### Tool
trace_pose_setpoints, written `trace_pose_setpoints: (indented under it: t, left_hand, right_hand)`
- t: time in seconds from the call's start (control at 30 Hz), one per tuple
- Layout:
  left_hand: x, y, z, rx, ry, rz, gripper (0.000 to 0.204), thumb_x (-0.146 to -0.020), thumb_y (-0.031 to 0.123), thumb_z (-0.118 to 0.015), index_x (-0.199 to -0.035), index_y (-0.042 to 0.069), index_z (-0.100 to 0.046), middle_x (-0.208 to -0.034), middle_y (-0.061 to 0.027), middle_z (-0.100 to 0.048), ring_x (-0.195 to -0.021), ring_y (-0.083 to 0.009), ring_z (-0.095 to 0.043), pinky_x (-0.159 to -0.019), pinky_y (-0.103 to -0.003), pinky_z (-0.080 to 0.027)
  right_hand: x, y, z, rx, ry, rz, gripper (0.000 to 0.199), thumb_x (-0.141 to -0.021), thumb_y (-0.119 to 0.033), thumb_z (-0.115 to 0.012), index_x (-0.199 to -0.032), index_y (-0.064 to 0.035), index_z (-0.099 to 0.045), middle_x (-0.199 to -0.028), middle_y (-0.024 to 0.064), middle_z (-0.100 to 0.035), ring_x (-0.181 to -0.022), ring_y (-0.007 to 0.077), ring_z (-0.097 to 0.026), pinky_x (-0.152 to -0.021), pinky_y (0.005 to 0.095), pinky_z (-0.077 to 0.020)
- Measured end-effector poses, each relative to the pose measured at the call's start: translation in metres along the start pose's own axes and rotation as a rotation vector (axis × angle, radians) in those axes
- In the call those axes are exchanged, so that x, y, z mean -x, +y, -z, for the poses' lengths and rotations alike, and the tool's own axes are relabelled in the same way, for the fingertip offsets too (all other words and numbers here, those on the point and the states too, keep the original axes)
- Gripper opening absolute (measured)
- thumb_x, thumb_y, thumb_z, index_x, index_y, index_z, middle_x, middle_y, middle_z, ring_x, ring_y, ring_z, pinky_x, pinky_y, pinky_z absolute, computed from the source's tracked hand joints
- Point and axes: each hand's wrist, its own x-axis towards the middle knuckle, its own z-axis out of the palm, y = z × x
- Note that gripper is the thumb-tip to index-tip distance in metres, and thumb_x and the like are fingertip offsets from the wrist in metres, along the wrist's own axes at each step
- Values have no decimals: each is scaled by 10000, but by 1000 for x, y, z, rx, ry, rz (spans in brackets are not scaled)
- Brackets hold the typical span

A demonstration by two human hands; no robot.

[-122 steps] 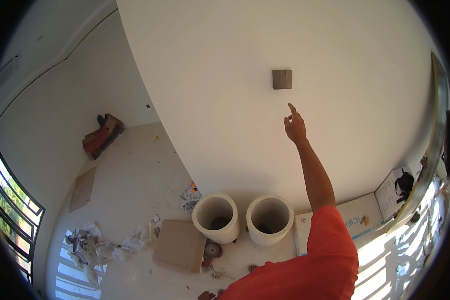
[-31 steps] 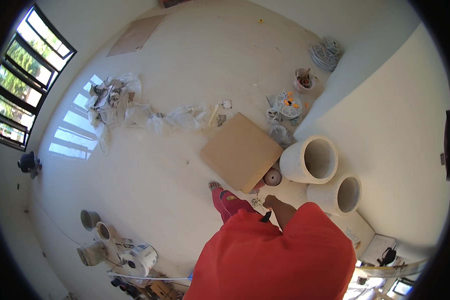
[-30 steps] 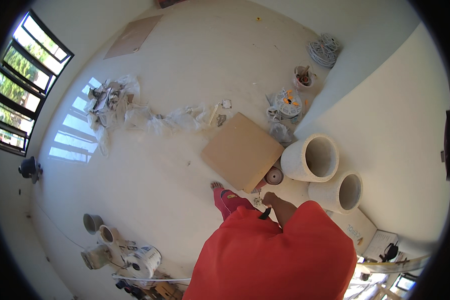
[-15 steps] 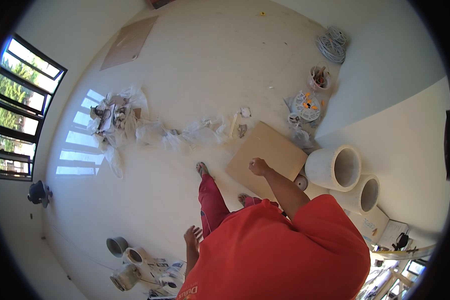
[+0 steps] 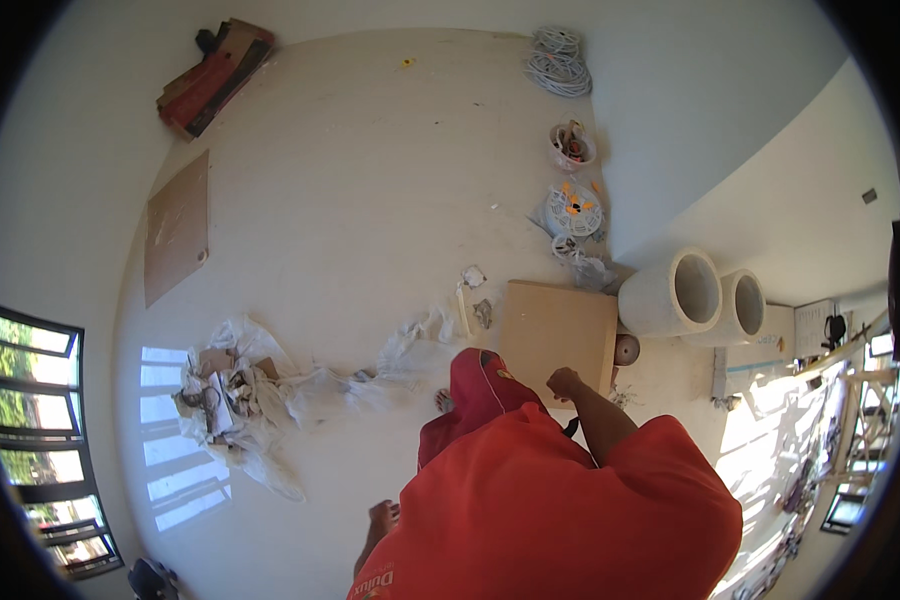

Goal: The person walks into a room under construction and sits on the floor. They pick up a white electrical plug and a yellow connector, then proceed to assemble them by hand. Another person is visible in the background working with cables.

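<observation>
I look straight down over my orange shirt and red trousers. My right hand (image 5: pixel 563 382) hangs in front of me as a closed fist, above the near edge of a square brown cardboard sheet (image 5: pixel 556 325) lying on the floor. Nothing shows clearly in the fist. A small dark object (image 5: pixel 571 428) pokes out under my forearm. A brown tape roll (image 5: pixel 627 349) lies by the cardboard's right edge. My bare feet (image 5: pixel 441 401) stand on the pale floor. My left hand is hidden.
Two white cylindrical tubs (image 5: pixel 672 294) lie on their sides against the white wall. Cable coils (image 5: pixel 573 209) and a small bowl (image 5: pixel 572 146) sit along the wall. Crumpled plastic with debris (image 5: pixel 232 392) spreads to my left. A flat board (image 5: pixel 176 228) and stacked red timber (image 5: pixel 213 77) lie farther off.
My view has swung from the wall, where my right hand pointed at a wall box, down to the floor. My right arm has dropped and the hand has closed into a fist.
</observation>
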Motion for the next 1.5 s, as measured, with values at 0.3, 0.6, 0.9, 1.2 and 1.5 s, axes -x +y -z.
trace_pose_setpoints:
  t: [0.3,0.6,0.9,1.2,1.5]
  left_hand:
    - [0,402,-46,68,-95,-582,475,-1000,279,-551,-1386,6,-514,-1227,-186,-640,-1076,-334,-673,-877,-463,-587]
    - [0,596,-217,-191,-344,-541,527,-1046,238,-465,-1486,-48,-414,-1353,-252,-583,-1218,-399,-618,-1022,-539,-535]
    - [-55,716,-267,-547,-148,-341,336,-1002,215,-537,-1249,-8,-578,-1061,-190,-699,-925,-345,-718,-760,-530,-595]
    - [-63,891,-347,-941,-114,-505,284,-967,158,-572,-1183,-25,-592,-974,-169,-687,-853,-316,-709,-736,-499,-608]
    - [-79,1136,-446,-1202,-175,-466,234,-932,101,-608,-1117,-42,-607,-887,-148,-675,-781,-288,-700,-712,-468,-621]
  right_hand:
    - [-81,-82,47,-595,-4,-233,313,-966,-246,-562,-996,4,-747,-895,114,-776,-729,221,-776,-618,337,-648]
    - [-231,-104,168,-197,-136,-174,240,-903,-226,-616,-972,-70,-784,-785,79,-766,-673,222,-760,-647,391,-625]
    - [-366,-114,478,-377,639,-2,226,-851,-258,-675,-947,-72,-760,-995,178,-742,-958,343,-722,-800,459,-592]
    - [-466,-144,623,-775,680,-18,321,-889,-337,-636,-966,-52,-762,-1007,198,-756,-866,356,-746,-823,451,-592]
    - [-474,-106,632,-907,230,-558,293,-875,-185,-554,-775,11,-748,-779,194,-742,-817,336,-754,-780,437,-610]
